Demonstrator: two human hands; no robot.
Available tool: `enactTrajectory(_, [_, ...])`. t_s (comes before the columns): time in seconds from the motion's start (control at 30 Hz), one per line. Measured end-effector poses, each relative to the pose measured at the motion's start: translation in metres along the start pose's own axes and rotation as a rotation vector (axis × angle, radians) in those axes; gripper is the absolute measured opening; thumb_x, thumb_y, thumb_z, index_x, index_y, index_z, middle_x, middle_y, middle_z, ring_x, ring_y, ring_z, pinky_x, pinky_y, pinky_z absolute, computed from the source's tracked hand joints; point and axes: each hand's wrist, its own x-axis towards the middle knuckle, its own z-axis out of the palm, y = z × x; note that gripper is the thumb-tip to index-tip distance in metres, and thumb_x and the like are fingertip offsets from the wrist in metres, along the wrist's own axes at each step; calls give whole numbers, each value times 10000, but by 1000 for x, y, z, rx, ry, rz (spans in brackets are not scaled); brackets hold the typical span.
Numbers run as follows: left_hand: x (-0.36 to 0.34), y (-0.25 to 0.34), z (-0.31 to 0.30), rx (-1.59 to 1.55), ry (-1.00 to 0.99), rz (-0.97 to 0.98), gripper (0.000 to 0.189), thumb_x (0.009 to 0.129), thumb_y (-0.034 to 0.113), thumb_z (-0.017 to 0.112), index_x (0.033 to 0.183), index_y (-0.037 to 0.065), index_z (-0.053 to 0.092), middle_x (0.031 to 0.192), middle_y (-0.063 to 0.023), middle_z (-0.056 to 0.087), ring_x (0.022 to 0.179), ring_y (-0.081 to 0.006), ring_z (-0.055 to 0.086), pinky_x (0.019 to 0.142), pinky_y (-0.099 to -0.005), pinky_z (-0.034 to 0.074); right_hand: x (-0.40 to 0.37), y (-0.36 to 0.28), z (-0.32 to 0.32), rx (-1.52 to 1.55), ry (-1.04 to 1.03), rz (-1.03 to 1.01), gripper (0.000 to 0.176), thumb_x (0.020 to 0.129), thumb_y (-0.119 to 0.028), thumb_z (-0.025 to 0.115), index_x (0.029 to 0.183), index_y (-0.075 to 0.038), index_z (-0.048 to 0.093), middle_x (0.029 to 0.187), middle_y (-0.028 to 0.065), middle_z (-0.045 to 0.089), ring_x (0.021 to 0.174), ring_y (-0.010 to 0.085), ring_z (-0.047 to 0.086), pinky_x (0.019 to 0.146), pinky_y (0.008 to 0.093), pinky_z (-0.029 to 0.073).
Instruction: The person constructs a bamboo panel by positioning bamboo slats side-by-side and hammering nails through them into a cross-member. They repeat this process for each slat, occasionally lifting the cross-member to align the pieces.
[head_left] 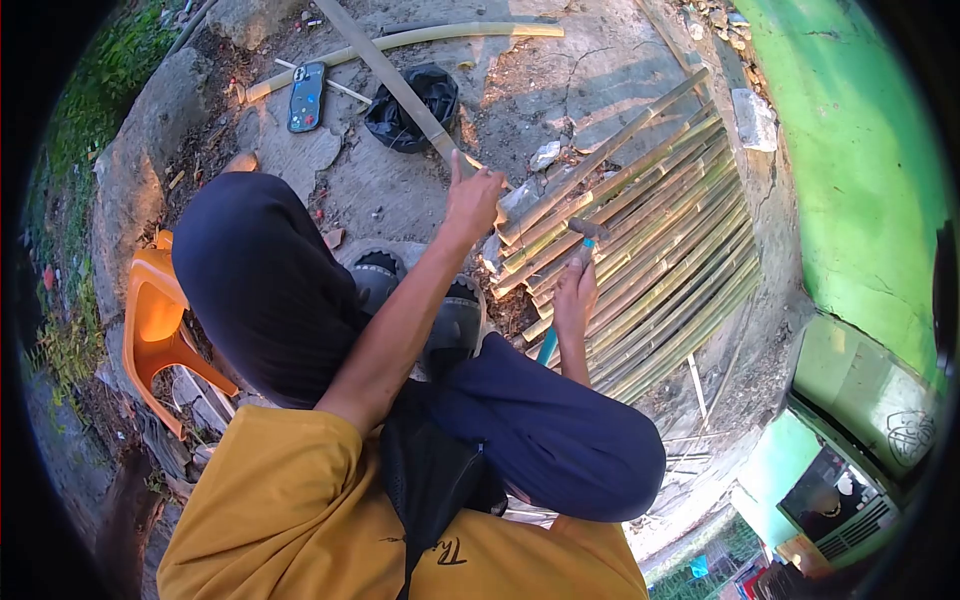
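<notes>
My left hand (473,207) is closed around the lower end of a long, flat bamboo slat (385,75), which runs away to the upper left. In my right hand (574,298) is a hammer (588,230), gripped near its dark head, with the teal handle pointing down toward my leg. Beside both hands lies a row of bamboo strips (650,240), placed side by side on the ground. The nearest strip ends come close to my left hand. My dark shoes (455,320) stand just below that hand.
A black plastic bag (412,108) and a phone (307,97) lie on the ground ahead, near a curved bamboo piece (430,38). An orange chair (155,310) stands at left, by rocks (150,150). The green wall (850,120) rises at right; a person shows in an opening (825,500).
</notes>
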Motion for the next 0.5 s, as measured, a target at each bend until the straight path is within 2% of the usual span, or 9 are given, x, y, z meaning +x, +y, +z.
enactTrajectory(0.03, [2,4,-4,-15,36,-51,364,881,116,704,1232,111,608,1208,-107,665,1374,-309,503,1244,-684,94,0,-3,-3,-82,-31,-55,332,1099,-320,465,1062,-16,593,643,83,527,553,165,546,527,384,426])
enactTrajectory(0.07, [4,4,-2,-16,27,-48,364,881,116,704,1232,111,608,1208,-107,665,1374,-309,503,1244,-684,94,-3,-4,-6,-165,-62,-105,330,1098,-323,468,1053,-19,590,632,89,520,553,171,547,531,391,424])
enactTrajectory(0.13, [19,-9,11,-93,555,25,178,941,127,650,1116,116,621,1060,-105,622,1208,-300,573,1236,-664,156,-14,-7,1,-212,-79,-136,324,1095,-319,471,1070,-16,583,632,108,524,558,205,557,555,420,432])
enactTrajectory(0.17, [27,-17,17,-58,599,69,186,967,235,644,1083,97,598,1045,-105,578,1163,-292,560,1234,-640,172,-20,-5,10,-236,-127,-152,316,1094,-309,468,1079,-13,576,634,123,527,562,240,566,571,439,434])
enactTrajectory(0.23, [28,-26,22,42,609,114,209,972,263,635,1082,90,595,1074,-104,572,1180,-289,547,1240,-618,169,-18,11,19,-354,-262,-181,294,1097,-280,455,1098,-4,557,645,181,535,579,334,586,611,490,435])
enactTrajectory(0.3, [30,-27,24,130,653,173,253,989,311,603,1081,75,587,1115,-98,559,1208,-285,517,1247,-559,173,-16,18,18,-326,-250,-182,288,1098,-272,452,1100,-4,557,654,195,539,585,347,590,610,489,436])
enactTrajectory(0.4, [29,-29,27,113,577,145,216,986,272,602,1083,80,584,1110,-98,560,1197,-285,523,1235,-553,198,-20,5,15,-227,-162,-209,280,1101,-258,447,1090,-2,559,676,202,562,591,346,600,596,480,442])
enactTrajectory(0.5, [30,-28,29,156,577,143,193,979,244,601,1085,84,582,1101,-96,565,1171,-280,539,1227,-546,223,-19,-13,6,-111,-91,-194,309,1106,-272,450,1156,14,555,719,209,608,626,335,641,600,457,471])
